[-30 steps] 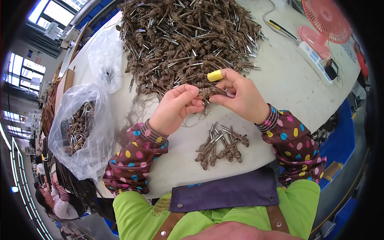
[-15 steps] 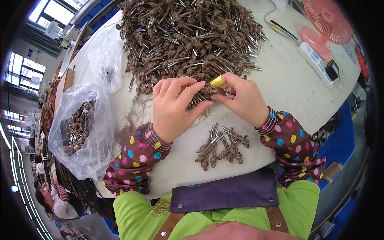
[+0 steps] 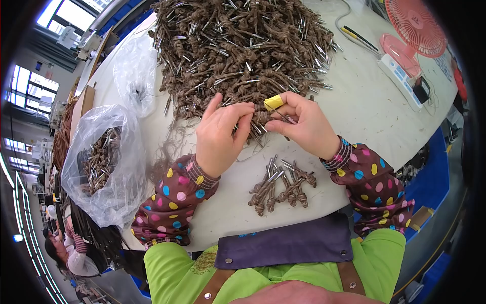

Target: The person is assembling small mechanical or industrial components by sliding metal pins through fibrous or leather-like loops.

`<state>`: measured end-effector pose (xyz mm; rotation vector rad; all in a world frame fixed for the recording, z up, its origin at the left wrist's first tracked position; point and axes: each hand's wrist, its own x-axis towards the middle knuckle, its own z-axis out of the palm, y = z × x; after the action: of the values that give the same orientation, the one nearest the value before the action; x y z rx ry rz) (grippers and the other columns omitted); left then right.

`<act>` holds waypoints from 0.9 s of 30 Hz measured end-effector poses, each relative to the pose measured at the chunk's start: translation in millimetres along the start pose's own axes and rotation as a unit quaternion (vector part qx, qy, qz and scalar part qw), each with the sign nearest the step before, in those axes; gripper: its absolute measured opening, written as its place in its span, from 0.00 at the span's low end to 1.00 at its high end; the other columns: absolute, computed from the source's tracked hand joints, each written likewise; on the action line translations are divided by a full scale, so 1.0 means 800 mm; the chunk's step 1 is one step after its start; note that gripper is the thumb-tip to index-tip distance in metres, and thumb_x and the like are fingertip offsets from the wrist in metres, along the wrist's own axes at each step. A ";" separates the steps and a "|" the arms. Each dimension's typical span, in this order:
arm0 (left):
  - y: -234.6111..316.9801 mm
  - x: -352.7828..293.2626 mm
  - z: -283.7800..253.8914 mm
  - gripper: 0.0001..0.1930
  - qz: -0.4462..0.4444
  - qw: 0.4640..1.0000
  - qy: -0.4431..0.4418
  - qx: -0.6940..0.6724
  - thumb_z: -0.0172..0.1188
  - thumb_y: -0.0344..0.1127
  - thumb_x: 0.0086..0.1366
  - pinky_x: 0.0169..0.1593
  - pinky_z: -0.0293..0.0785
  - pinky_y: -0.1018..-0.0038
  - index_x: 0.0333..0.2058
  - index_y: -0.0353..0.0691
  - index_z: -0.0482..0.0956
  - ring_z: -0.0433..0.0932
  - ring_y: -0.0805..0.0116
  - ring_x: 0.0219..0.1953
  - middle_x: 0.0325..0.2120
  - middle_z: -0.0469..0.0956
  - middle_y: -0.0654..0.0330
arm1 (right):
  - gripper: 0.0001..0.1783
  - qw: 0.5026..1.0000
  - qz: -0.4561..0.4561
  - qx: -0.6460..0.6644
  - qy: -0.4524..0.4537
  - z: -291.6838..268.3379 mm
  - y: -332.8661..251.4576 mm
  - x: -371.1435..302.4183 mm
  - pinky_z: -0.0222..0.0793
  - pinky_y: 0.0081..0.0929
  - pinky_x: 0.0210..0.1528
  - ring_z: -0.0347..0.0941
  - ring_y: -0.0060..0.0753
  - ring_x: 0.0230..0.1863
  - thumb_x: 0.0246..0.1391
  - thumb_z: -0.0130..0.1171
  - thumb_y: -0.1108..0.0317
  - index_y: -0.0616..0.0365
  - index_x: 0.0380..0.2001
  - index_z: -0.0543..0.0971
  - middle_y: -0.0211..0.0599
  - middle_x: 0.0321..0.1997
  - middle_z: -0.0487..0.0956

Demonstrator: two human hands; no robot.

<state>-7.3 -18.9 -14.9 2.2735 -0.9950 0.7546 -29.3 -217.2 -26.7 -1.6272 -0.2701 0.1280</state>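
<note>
My left hand (image 3: 223, 133) pinches thumb and index finger together at the near edge of a large heap of knotted brown cords with silver metal tips (image 3: 243, 55). What is in that pinch is too small to make out. Yellow tape (image 3: 273, 103) wraps the index fingertip of my right hand (image 3: 310, 126). Its fingers are curled round a thin, dark metal tool (image 3: 284, 116), mostly hidden, perhaps small snips. Between my two hands lies a brown cord knot (image 3: 260, 117). Nearer to me, a small group of knotted cords (image 3: 281, 186) rests on the white tabletop (image 3: 228, 213).
At left, an open clear plastic bag (image 3: 129, 167) holds more knotted cords, with another clear bag (image 3: 132, 66) beyond. A pink fan (image 3: 412, 23), a white power strip (image 3: 399, 81) and a yellow-black pen-like tool (image 3: 359, 38) are at far right. A blue bin (image 3: 430, 175) stands beside the table.
My left thumb and index finger have closed into a pinch, and the hand has shifted slightly left. The right fingers have turned a little; the metal tool shows at a different angle.
</note>
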 end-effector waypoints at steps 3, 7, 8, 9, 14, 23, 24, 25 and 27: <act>0.015 -0.008 0.006 0.05 -0.229 0.936 -0.034 -0.264 0.56 0.24 0.60 0.35 0.75 0.70 0.36 0.36 0.73 0.80 0.65 0.29 0.27 0.77 0.58 | 0.25 0.999 0.012 0.042 -0.006 0.003 0.008 0.001 0.65 0.15 0.30 0.68 0.14 0.28 0.47 0.67 0.66 0.64 0.46 0.70 0.29 0.29 0.78; 0.009 -0.009 0.004 0.04 -0.174 0.958 -0.036 -0.227 0.53 0.24 0.63 0.31 0.74 0.76 0.37 0.34 0.71 0.80 0.67 0.28 0.27 0.77 0.55 | 0.24 0.997 -0.054 -0.045 0.029 0.003 0.008 -0.002 0.66 0.19 0.28 0.71 0.18 0.26 0.50 0.65 0.61 0.62 0.46 0.69 0.30 0.31 0.76; 0.010 -0.007 0.001 0.04 -0.165 0.963 -0.039 -0.209 0.54 0.24 0.62 0.31 0.73 0.76 0.37 0.34 0.72 0.80 0.66 0.28 0.26 0.76 0.56 | 0.23 0.984 -0.085 -0.140 0.064 -0.001 -0.005 -0.005 0.67 0.21 0.27 0.72 0.23 0.26 0.51 0.63 0.58 0.61 0.44 0.70 0.31 0.32 0.76; 0.010 -0.005 0.000 0.04 -0.157 0.968 -0.042 -0.190 0.54 0.24 0.62 0.31 0.73 0.75 0.36 0.34 0.72 0.79 0.65 0.28 0.26 0.76 0.56 | 0.22 0.961 -0.115 -0.234 0.097 -0.002 -0.012 -0.007 0.67 0.23 0.26 0.73 0.27 0.25 0.53 0.61 0.56 0.60 0.43 0.71 0.31 0.33 0.75; 0.012 -0.005 0.004 0.04 -0.145 0.972 -0.049 -0.180 0.55 0.24 0.61 0.30 0.72 0.73 0.35 0.34 0.73 0.78 0.64 0.26 0.24 0.76 0.55 | 0.17 0.881 -0.232 -0.394 0.120 -0.004 -0.008 -0.005 0.67 0.28 0.23 0.72 0.36 0.23 0.52 0.59 0.54 0.57 0.34 0.72 0.33 0.31 0.72; 0.012 -0.005 0.006 0.04 -0.131 0.977 -0.050 -0.161 0.57 0.25 0.59 0.29 0.71 0.72 0.34 0.35 0.74 0.75 0.62 0.24 0.24 0.76 0.56 | 0.14 0.807 -0.287 -0.505 0.103 -0.003 -0.013 -0.007 0.64 0.28 0.21 0.69 0.33 0.20 0.48 0.62 0.57 0.54 0.26 0.71 0.30 0.27 0.70; 0.011 -0.006 0.007 0.04 -0.122 0.979 -0.046 -0.158 0.57 0.25 0.59 0.28 0.71 0.72 0.34 0.35 0.74 0.75 0.62 0.24 0.25 0.76 0.56 | 0.14 0.796 -0.296 -0.518 0.102 -0.003 -0.014 -0.007 0.64 0.28 0.20 0.69 0.33 0.19 0.48 0.63 0.58 0.54 0.26 0.71 0.30 0.27 0.70; 0.012 -0.006 0.006 0.04 -0.122 0.979 -0.046 -0.158 0.57 0.25 0.59 0.28 0.71 0.72 0.34 0.35 0.74 0.75 0.62 0.24 0.25 0.76 0.56 | 0.14 0.796 -0.296 -0.518 0.103 -0.003 -0.014 -0.008 0.64 0.28 0.20 0.69 0.33 0.19 0.48 0.63 0.58 0.54 0.26 0.71 0.30 0.27 0.70; 0.013 -0.005 0.006 0.03 -0.129 0.977 -0.053 -0.160 0.57 0.25 0.59 0.29 0.71 0.72 0.33 0.36 0.74 0.76 0.62 0.24 0.25 0.76 0.56 | 0.13 0.760 -0.326 -0.552 0.104 -0.004 -0.014 -0.009 0.63 0.27 0.20 0.68 0.32 0.19 0.47 0.63 0.59 0.54 0.25 0.71 0.29 0.26 0.70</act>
<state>-16.3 -26.4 -18.4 2.1188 -0.7823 0.3397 -36.4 -221.3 -15.8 -2.5658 -0.8299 -0.9174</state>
